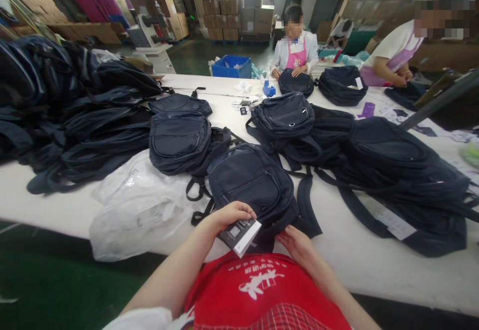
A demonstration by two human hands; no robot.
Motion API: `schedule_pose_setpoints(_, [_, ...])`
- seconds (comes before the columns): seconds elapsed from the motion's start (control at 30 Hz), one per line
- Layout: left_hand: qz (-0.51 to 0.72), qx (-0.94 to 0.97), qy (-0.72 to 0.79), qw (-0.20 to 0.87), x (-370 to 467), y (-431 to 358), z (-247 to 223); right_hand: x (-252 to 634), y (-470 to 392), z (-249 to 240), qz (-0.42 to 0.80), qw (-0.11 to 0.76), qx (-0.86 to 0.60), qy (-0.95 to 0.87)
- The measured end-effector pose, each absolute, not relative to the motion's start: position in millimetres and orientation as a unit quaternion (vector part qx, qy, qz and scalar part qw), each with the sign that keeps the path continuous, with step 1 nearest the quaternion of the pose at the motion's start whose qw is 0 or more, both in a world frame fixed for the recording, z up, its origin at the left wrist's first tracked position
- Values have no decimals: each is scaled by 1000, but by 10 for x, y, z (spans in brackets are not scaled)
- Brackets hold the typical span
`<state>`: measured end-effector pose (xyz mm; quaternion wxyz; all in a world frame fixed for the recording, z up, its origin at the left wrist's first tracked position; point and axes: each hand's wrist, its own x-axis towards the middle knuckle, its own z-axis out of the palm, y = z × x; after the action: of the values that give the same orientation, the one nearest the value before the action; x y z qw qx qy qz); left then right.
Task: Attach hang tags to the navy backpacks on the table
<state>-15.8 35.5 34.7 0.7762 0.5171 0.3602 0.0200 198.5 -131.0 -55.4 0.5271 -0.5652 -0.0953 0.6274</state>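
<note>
While the left hand [236,212] pinches a printed card [240,237], the right hand [298,244], grip not discernible, touches a navy backpack [247,183] on the tabletop [359,270]; apparent step, card handling; next move likely needs the backpack steady.

From here I can't read the small print [244,225] near the QR code [235,231] on the black tag [240,236], nor the lettering [247,265] on the red apron [292,280]

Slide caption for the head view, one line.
Left hand holds a printed tag over a dark backpack; right hand at the backpack's near edge.
</note>
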Motion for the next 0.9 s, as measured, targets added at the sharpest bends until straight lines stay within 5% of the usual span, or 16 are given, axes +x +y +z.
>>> schedule_pose_setpoints(0.1, [-38,602,361,711,-55,435,272,1851,-1211,-576,686,588,-429,14])
schedule_pose_setpoints(0.27, [-122,743,326,571,161,524,260,1812,-1107,-523,742,562,-366,12])
schedule_pose_setpoints(0.63, [-219,764,282,538,492,407,274,1966,-932,-266,652,418,-544,-323])
schedule_pose_setpoints(0.9, [-198,721,257,612,415,481,133,1961,-990,-416,572,446,-601,-334])
